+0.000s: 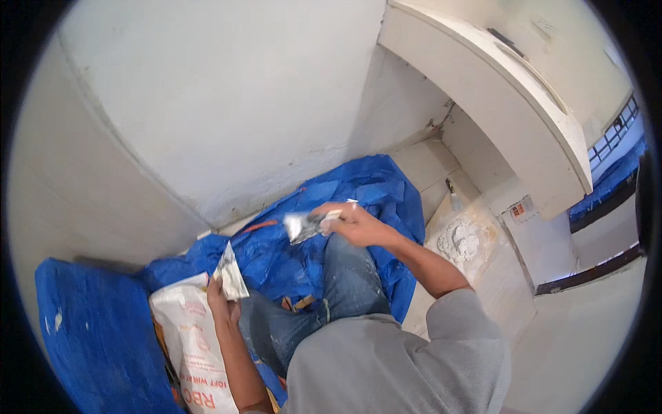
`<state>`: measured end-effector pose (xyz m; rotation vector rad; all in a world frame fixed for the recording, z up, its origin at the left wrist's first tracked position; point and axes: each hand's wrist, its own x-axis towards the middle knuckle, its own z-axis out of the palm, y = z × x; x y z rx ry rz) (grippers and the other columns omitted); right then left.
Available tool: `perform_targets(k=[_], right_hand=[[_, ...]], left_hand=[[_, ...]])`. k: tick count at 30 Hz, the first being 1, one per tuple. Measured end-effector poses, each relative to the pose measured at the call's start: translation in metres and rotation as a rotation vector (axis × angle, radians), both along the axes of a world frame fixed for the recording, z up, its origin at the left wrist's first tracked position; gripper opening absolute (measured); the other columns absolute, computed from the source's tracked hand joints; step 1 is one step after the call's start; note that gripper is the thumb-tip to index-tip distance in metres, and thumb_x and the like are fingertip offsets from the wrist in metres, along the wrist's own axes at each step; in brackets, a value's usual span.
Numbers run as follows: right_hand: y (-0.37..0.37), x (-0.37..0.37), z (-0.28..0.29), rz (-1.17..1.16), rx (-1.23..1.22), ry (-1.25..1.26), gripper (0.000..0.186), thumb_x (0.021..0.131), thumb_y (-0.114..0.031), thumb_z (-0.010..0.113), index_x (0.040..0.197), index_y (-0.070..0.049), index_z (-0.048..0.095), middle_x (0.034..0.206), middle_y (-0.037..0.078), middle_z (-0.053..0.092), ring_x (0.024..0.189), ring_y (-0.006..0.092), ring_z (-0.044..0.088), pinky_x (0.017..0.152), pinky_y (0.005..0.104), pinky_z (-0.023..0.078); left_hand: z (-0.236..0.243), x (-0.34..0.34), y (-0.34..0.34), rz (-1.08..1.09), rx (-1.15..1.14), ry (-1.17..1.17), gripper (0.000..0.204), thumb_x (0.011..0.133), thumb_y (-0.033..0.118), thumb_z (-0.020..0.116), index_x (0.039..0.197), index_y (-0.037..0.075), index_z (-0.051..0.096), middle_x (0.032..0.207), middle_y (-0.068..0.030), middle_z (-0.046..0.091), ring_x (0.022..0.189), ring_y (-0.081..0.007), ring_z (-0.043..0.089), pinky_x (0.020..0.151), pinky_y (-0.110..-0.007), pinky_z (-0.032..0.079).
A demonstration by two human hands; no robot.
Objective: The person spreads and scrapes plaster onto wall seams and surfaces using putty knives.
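Note:
My right hand [355, 224] is closed round the pale handle of a putty knife [303, 226]. Its broad metal blade points left and is smeared by motion. Lower and to the left, my left hand [222, 302] grips a flat triangular scraper [233, 272], its pale blade upward and streaked with white and grey; the handle is hidden by my fingers. The two tools are apart. Below both hands are my jeans-covered legs and a crumpled blue tarp [376, 186].
On my right, a heap of white putty [458, 240] lies on a board, with another scraper [454, 196] behind it. A printed white sack [196, 338] and a blue-covered block [96, 331] stand left. A white wall [221, 103] rises ahead; a curved counter [483, 90] overhangs at right.

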<state>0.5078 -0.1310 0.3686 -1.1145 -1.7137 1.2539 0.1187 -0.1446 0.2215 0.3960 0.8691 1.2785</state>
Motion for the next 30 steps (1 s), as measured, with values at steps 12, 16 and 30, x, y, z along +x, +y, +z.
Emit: perform_targets(k=[12, 16, 30], right_hand=[[0.122, 0.133, 0.021, -0.958, 0.326, 0.291, 0.028, 0.093, -0.011, 0.064, 0.117, 0.004, 0.064, 0.099, 0.009, 0.071, 0.078, 0.0161, 0.067, 0.069, 0.0348, 0.058], [0.165, 0.162, 0.024, -1.25, 0.383, -0.181, 0.029, 0.091, -0.007, 0.062, 0.119, -0.004, 0.067, 0.103, 0.013, 0.072, 0.084, 0.0274, 0.069, 0.085, 0.0404, 0.054], [0.288, 0.244, 0.037, -1.334, 1.301, -0.838, 0.059, 0.076, 0.009, 0.059, 0.127, -0.021, 0.067, 0.117, 0.01, 0.068, 0.107, 0.0343, 0.061, 0.095, 0.0441, 0.05]], left_hand=[[-0.098, -0.011, -0.001, 0.075, -0.053, 0.172, 0.037, 0.095, 0.011, 0.043, 0.131, 0.005, 0.051, 0.122, -0.0104, 0.062, 0.11, -0.0262, 0.063, 0.094, -0.04, 0.052], [-0.109, -0.022, -0.001, 0.115, -0.068, 0.103, 0.038, 0.095, 0.013, 0.043, 0.132, 0.006, 0.051, 0.124, -0.0093, 0.061, 0.11, -0.0256, 0.063, 0.095, -0.04, 0.051], [-0.134, -0.034, -0.002, 0.129, -0.102, 0.094, 0.046, 0.096, 0.016, 0.042, 0.14, 0.005, 0.045, 0.133, -0.0098, 0.058, 0.118, -0.0245, 0.059, 0.103, -0.04, 0.046]])
